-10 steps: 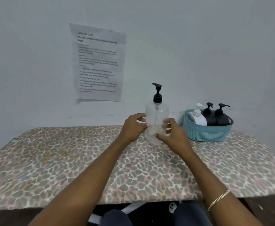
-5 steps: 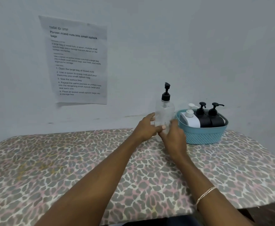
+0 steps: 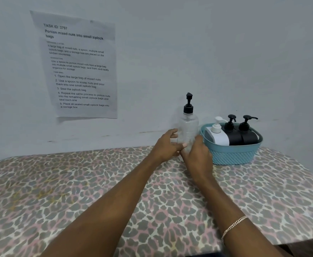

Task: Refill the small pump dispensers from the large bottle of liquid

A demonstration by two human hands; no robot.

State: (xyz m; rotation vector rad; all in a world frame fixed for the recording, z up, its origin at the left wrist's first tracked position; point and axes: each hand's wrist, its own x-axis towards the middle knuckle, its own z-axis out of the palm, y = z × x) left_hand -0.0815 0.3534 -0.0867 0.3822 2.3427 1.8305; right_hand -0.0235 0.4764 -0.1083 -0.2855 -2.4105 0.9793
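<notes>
The left hand [image 3: 167, 146] curls round the left side of the clear pump bottle [image 3: 188, 125], with its thumb across the front. The right hand [image 3: 198, 158] cups the low right side. Its fingers are hidden behind the bottle, but it looks like it is holding too. So both hands are on the one bottle, at its lower half.

The bottle stands straight up on the far part of the bench [image 3: 77, 182], close to the wall. Its long way runs up and down, and its black pump [image 3: 188, 101] is on top, above both hands. I think the pump must come off next, so a hand has to go up. Both hands are about as near to it.

Just right of the right hand sits one blue basket [image 3: 231, 156]. It holds three small pump dispensers: one white dispenser [image 3: 217, 136] and two black ones [image 3: 232, 135] [image 3: 248, 136].

There is one clear bottle. I cannot tell how much liquid is in it.

One paper sheet [image 3: 77, 67] hangs on the wall, far to the left.
</notes>
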